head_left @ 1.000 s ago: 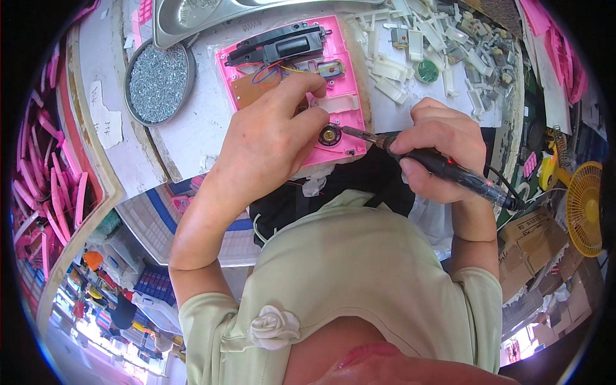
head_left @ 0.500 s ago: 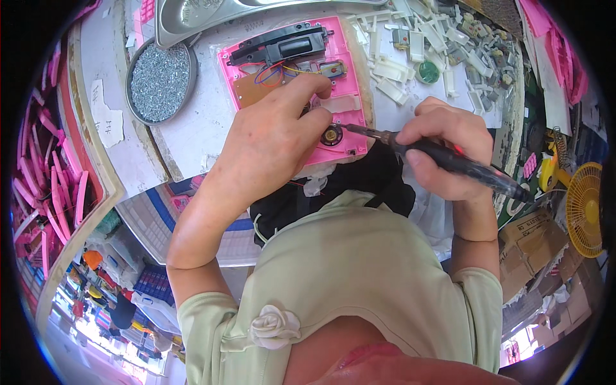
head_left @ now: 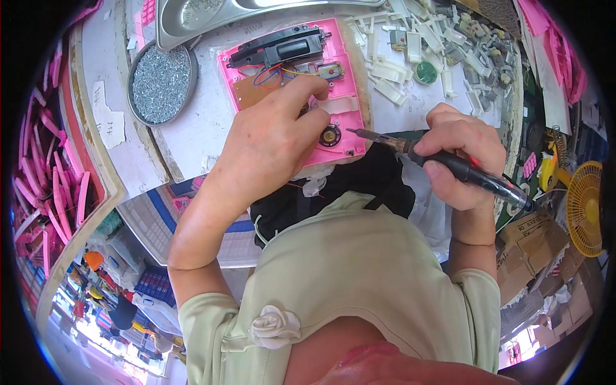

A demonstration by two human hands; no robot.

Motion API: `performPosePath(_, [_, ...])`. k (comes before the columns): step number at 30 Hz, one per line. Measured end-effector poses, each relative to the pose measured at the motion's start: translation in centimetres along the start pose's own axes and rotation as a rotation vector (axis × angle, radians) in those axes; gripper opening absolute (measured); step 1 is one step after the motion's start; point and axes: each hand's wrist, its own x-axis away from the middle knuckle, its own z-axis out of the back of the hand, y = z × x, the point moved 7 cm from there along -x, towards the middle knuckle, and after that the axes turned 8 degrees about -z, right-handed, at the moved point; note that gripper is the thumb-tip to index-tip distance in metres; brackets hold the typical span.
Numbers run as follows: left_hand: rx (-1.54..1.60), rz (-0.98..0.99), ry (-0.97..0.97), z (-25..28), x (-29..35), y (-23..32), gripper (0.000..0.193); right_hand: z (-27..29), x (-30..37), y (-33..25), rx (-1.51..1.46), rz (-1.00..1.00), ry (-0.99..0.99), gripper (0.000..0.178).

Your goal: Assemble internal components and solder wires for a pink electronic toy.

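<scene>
You seem to be soldering at the speaker [head_left: 330, 136] in the pink casing [head_left: 353, 122] on the table [head_left: 199, 131]; the next touch would need a steady tip. Your right hand [head_left: 463, 151] grips the soldering iron [head_left: 481, 177], tip just beside the speaker; your left hand [head_left: 273, 138] bends over the casing, its hold hidden. Left of the casing, a round dish [head_left: 193, 90] contains small silvery screws [head_left: 162, 83].

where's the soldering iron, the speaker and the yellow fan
Soldering iron [head_left: 458, 167]: head view, on its black handle
Speaker [head_left: 330, 135]: head view, on its round centre
Fan [head_left: 585, 208]: head view, on its grille
</scene>
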Motion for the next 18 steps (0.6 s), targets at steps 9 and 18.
performPosePath(9, [0.007, 0.026, 0.155, 1.1, 1.0, -0.5, 0.023, 0.7, -0.2, -0.2, -0.018, 0.096, -0.019, 0.021])
performPosePath(18, [-0.095, 0.264, 0.404, 4.2, 1.4, -4.3, 0.017, 1.6, 0.0, 0.1, -0.019, 0.124, 0.025, 0.024])
